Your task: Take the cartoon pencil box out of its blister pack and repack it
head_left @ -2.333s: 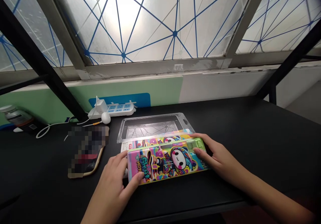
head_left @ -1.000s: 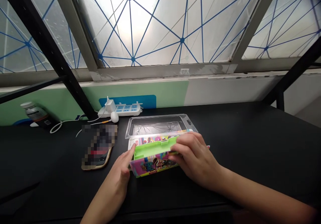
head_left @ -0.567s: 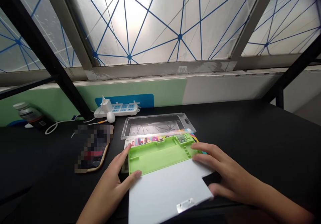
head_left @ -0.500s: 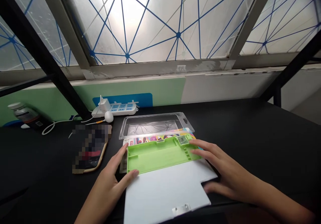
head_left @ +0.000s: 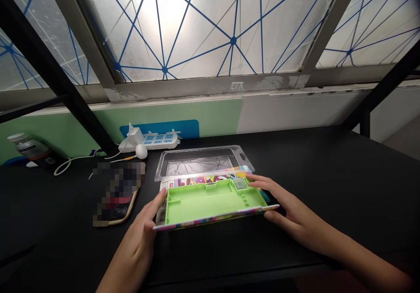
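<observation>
Bright-green rectangular plastic pencil case (head_left: 203, 199) is lying tray-up on the flat black bench (head_left: 321, 174), between the person's two hands. Progress so far: the case is sitting outside the clear moulded plastic shell (head_left: 203, 152), so unpacking is prob. done. The thin multicoloured lid (head_left: 210, 219) is running along the case's near long side, showing edge-on (exact angle's hard to tell, b/c only a sliver is visible). Not done as of now: the lid isn't covering the tray.

The left hand (head_left: 141, 231) is holding the left end, index finger at the tray's corner, thumb at the lid's tip. The right hand (head_left: 288, 212) is holding the right end, fingers at the far corner, thumb at the lid's edge. So the hands are staying well apart from each other, each w/ the case between finger & thumb; grip pressure can't be told.

Materials: the tray is looking smooth & matte, w/ raised walls, moulded ribs nr the right end & a small clear window (head_left: 240, 184) in the far right corner. Behind & partly under it, a glossy printed card (head_left: 200, 180) is lying, its far edge meeting the shell, whose shallow see-through walls are catching window light.
</observation>
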A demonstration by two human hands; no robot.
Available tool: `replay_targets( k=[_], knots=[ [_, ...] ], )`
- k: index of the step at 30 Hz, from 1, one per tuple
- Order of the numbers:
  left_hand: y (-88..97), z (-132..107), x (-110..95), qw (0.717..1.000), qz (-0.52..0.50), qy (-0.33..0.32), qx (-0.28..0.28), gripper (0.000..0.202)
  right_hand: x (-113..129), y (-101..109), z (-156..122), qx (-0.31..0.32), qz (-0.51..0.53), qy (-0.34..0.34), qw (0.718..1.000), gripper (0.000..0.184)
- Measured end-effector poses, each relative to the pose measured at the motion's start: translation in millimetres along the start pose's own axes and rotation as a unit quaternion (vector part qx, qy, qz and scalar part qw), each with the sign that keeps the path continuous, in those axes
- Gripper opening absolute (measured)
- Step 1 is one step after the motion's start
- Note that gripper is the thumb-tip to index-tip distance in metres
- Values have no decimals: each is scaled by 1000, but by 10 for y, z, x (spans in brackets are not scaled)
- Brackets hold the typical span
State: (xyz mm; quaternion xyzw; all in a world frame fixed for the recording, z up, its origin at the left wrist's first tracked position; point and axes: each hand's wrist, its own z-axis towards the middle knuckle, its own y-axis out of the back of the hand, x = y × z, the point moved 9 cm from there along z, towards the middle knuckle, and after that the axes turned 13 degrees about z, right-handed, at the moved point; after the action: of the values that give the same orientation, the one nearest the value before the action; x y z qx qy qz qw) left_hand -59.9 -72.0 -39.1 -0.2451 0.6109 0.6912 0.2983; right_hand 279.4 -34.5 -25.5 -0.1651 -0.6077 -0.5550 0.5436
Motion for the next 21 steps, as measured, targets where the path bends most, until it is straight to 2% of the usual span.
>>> replay_targets(
  k=[3,7,11,14,17,19,21],
  knots=[
    [-11,7,50,1000,-6,-11,-4,86,-37,27,0,-22,-5,-27,999,49],
    [-36,45,80,997,47,-59,10,79,-123,33,-17,-29,-23,-65,997,66],
    [-47,73,86,992,118,-51,2,78,-167,24,-2,-30,-40,-83,995,74],
    [-1,44,-35,988,134,-65,-37,86,-116,39,-1,-46,-24,-67,996,72],
    [129,22,-191,988,103,-74,-93,90,13,121,10,-86,-7,-27,996,68],
    [249,87,-292,988,72,-64,-123,92,115,200,88,-109,9,2,994,65],
    [368,253,-415,986,58,-56,-146,94,207,285,267,-121,35,31,992,64]
  ],
)
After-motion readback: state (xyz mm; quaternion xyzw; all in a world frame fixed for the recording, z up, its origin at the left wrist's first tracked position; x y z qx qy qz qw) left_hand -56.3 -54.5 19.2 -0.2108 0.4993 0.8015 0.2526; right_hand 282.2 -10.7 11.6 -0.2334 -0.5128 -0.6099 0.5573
